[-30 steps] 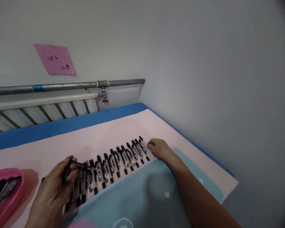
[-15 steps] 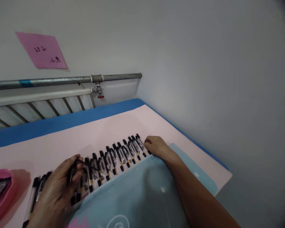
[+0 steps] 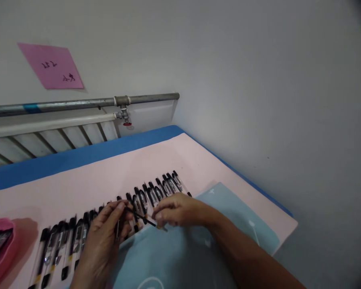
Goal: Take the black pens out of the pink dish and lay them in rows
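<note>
Pen refill [image 3: 141, 216], by its look, is slanting between the 2 hands, above the near side of the pen row. The left hand [image 3: 106, 230] is pinching its upper end between thumb and fingers; a 2nd thin dark piece [image 3: 117, 230] is showing below that grip, too blurred to name. The right hand [image 3: 180, 210] is curling thumb and fingers close together by the refill's pale lower end; whether they are touching it, I cannot tell.

Black-capped pens [image 3: 130, 201], well over 10, are lying side by side in 1 slanting row on the pale pink table covering [image 3: 108, 176], some showing yellow bands. The lining-up is looking largely done, while this 1 refill is sitting outside any barrel. A light-blue mat [image 3: 162, 257] is lying in front.

At the left edge, 1 pink basket [image 3: 9, 257] is holding dark-and-clear pens or pen parts [image 3: 0, 242], so some pieces are lying outside the row; the frame's edge is hiding how many.
</note>
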Action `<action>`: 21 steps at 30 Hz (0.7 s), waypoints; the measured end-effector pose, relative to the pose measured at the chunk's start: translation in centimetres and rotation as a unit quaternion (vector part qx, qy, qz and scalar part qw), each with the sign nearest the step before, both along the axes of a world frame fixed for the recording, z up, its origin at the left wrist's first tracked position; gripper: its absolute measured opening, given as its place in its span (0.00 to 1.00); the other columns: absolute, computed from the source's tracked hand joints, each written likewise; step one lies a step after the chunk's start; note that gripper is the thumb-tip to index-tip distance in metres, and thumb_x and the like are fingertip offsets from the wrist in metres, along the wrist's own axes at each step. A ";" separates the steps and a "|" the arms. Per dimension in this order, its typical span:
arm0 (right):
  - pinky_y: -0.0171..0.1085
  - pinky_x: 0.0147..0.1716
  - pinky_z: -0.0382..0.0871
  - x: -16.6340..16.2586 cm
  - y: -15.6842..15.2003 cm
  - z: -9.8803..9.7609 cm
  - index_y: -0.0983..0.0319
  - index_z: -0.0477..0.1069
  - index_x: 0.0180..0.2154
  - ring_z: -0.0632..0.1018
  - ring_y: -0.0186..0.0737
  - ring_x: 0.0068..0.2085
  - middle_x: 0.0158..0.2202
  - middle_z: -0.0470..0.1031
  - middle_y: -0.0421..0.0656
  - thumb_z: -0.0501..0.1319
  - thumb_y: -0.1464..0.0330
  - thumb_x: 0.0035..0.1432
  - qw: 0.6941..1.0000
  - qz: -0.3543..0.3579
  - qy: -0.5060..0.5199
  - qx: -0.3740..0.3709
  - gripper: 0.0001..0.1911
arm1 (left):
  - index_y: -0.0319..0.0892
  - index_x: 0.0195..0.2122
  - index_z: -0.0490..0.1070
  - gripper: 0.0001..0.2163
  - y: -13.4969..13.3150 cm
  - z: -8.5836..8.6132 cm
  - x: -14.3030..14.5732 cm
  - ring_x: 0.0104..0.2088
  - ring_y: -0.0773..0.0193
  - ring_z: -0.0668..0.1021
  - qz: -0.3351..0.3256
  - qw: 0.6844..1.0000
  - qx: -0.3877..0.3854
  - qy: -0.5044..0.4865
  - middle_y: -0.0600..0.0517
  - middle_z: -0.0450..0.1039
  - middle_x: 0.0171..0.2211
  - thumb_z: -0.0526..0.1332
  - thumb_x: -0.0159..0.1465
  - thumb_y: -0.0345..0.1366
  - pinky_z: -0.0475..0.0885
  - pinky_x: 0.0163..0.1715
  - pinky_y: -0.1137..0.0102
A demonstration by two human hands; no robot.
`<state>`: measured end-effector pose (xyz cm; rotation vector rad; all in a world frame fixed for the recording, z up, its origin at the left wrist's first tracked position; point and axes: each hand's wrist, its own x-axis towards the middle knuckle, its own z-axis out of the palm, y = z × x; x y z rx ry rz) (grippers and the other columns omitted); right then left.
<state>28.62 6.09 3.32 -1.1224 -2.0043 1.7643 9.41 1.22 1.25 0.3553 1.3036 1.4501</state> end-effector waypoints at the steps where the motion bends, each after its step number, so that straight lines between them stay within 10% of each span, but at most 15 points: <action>1: 0.27 0.23 0.60 -0.5 -0.4 -0.1 0.63 0.73 0.37 0.65 0.26 0.22 0.28 0.74 0.39 0.57 0.66 0.52 1.000 0.012 0.005 -0.018 0.13 | 0.39 0.30 0.72 0.10 -0.1 -0.1 0.3 0.21 0.70 0.72 -0.002 1.000 -0.003 0.002 0.51 0.73 0.26 0.67 0.45 0.32 0.66 0.15 0.79; 7: 0.28 0.29 0.61 -0.2 -0.1 -0.6 0.62 0.75 0.33 0.70 0.31 0.30 0.28 0.73 0.39 0.60 0.69 0.48 0.993 0.003 -0.033 0.117 0.09 | 0.40 0.30 0.73 0.10 -0.1 0.4 -0.3 0.22 0.69 0.73 0.028 1.000 0.013 0.003 0.51 0.73 0.28 0.68 0.45 0.32 0.66 0.15 0.79; 14: 0.30 0.31 0.60 3.9 3.4 -1.2 0.62 0.73 0.39 0.72 0.34 0.33 0.32 0.75 0.42 0.52 0.70 0.53 0.900 -0.259 -0.235 0.261 0.14 | 0.39 0.32 0.74 0.08 0.5 0.4 -2.2 0.17 0.74 0.70 0.046 0.999 -0.013 -0.010 0.50 0.72 0.27 0.64 0.49 0.29 0.60 0.10 0.82; 21: 0.31 0.31 0.59 5.0 5.2 -2.9 0.64 0.74 0.36 0.73 0.36 0.34 0.33 0.75 0.45 0.53 0.72 0.50 0.872 -0.226 -0.346 0.263 0.14 | 0.38 0.30 0.71 0.09 0.2 0.3 -1.8 0.23 0.69 0.75 0.019 0.998 -0.054 -0.024 0.50 0.73 0.28 0.66 0.47 0.28 0.66 0.14 0.80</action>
